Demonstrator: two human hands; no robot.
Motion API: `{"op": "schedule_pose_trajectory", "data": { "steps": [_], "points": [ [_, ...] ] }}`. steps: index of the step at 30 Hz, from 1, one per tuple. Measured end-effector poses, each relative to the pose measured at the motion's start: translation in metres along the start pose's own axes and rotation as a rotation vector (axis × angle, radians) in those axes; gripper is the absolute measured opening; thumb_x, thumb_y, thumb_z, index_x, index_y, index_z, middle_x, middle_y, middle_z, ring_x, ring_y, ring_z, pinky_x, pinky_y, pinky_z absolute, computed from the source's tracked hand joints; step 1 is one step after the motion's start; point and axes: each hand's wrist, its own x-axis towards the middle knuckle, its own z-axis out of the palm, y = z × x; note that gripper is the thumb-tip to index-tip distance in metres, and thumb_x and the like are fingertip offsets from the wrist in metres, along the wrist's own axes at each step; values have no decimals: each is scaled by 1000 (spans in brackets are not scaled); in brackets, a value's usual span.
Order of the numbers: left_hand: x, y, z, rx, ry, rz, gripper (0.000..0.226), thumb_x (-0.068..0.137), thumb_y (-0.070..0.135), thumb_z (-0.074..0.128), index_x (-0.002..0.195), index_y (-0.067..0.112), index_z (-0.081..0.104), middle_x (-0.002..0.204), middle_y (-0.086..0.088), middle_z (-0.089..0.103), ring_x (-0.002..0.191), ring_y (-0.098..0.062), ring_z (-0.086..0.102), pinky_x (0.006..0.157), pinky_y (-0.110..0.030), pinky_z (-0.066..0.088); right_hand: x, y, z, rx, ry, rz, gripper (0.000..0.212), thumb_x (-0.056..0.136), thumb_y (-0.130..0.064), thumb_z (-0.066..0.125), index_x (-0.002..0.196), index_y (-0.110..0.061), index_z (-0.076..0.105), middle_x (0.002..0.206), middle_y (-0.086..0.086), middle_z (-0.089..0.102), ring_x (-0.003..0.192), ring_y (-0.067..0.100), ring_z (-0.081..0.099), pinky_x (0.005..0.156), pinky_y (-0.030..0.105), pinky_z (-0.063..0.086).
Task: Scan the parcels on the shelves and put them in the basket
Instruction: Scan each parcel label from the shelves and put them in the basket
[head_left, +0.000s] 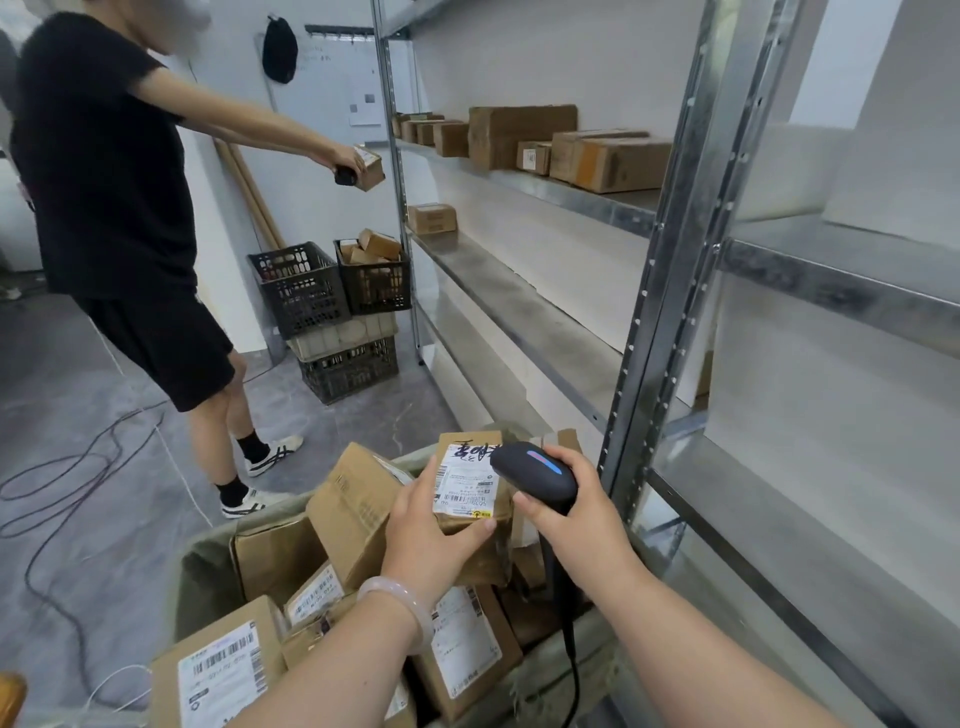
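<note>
Left hand: fingers closed around a small cardboard parcel, held just above the basket, label up.
Right hand: fingers wrapped tight on a black scanner, its nose just over the label's right edge.
Key relation: label lies left of and under the scanner head; parcel's long axis runs away from the wearer; the basket sits directly below, so the drop looks short.
Writing: black handwritten strokes on top, unreadable; barcode and yellow strip below, too small to read.
Shelves: more boxes wait on the upper shelf's far end.
Other person: scanning a box by the far crates.
</note>
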Motion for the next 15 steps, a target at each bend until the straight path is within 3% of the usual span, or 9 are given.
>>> {"op": "schedule_pose_trajectory", "data": {
  "steps": [2,6,13,15],
  "points": [
    [-1,3,0,20,-4,22,92,77,35,84,152,36,31,147,1,36,138,-15,33,112,-26,26,-4,-2,-4,-5,1,0,54,80,-23,79,121,-43,49,111,-29,58,99,-13,56,84,10,44],
    [-5,6,1,77,-9,16,90,78,39,82,153,34,32,153,0,31,143,-19,28,119,-35,25,-12,-2,-11,6,-2,-13,53,81,-21,78,121,-42,48,113,-29,56,97,-19,53,77,0,41],
    [-14,20,7,233,25,85,86,79,50,76,152,34,33,158,2,25,146,-21,22,121,-39,24,-28,-5,-29,-2,54,-21,56,80,-27,79,121,-44,46,112,-30,54,96,-18,55,78,5,43],
    [-18,31,10,327,16,146,85,81,55,72,152,37,30,160,2,22,146,-22,20,120,-38,23,-35,-5,-40,-12,94,-33,57,79,-29,79,123,-44,46,114,-27,56,99,-12,57,83,11,47]
  ]
}}
